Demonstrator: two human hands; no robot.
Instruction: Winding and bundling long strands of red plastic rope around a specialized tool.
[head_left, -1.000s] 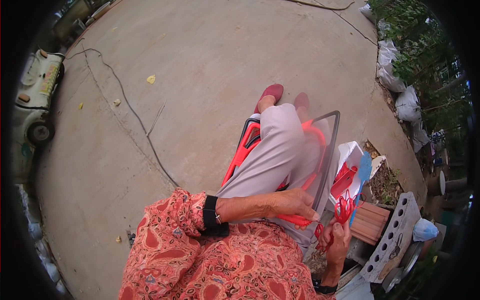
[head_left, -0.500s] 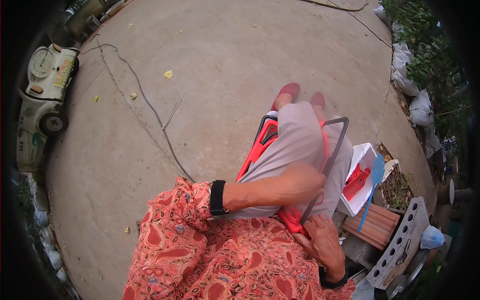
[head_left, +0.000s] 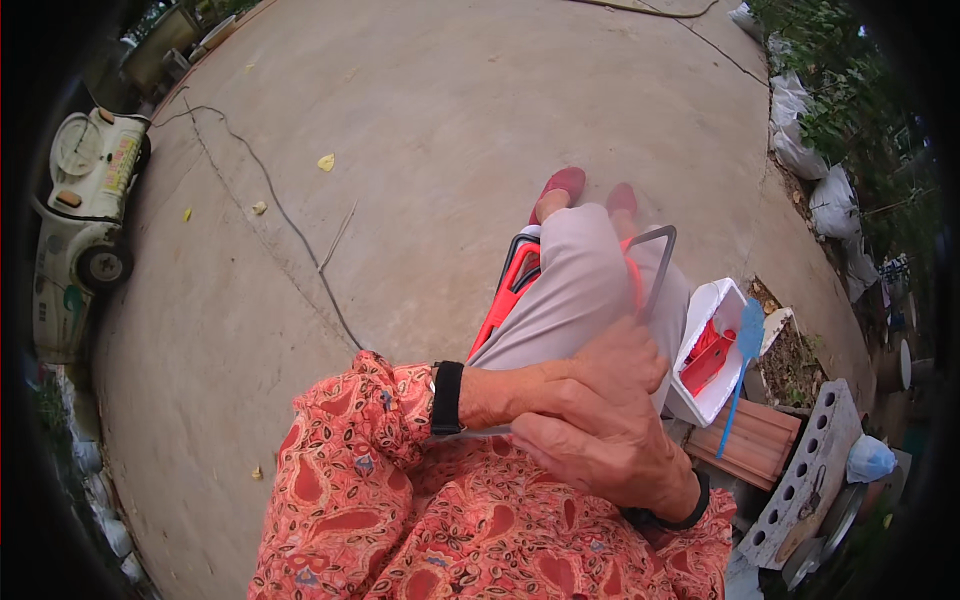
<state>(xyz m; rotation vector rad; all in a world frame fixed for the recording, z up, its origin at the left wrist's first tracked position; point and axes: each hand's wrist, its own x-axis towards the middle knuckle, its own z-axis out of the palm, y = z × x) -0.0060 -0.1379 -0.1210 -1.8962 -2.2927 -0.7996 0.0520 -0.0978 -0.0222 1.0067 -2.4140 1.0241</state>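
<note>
Hands now clasped: left hand [head_left: 560, 385] over right hand [head_left: 600, 450], lap-centred.

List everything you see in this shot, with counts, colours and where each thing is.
Chair: one, red with a grey metal frame, under the person.
Tub: one, white, red items inside, right of the knees.
Swatter: one, blue, leaning across the tub.
Brick: one, reddish, under the tub.
Perforated block: one, grey, lower right.
Toy car: one, cream, left edge.
Sacks: several, white, right edge.
Cable: one, dark, across the concrete.
Shoes: two, red, ahead.
Left hand: over the lap, touching the right hand.
</note>
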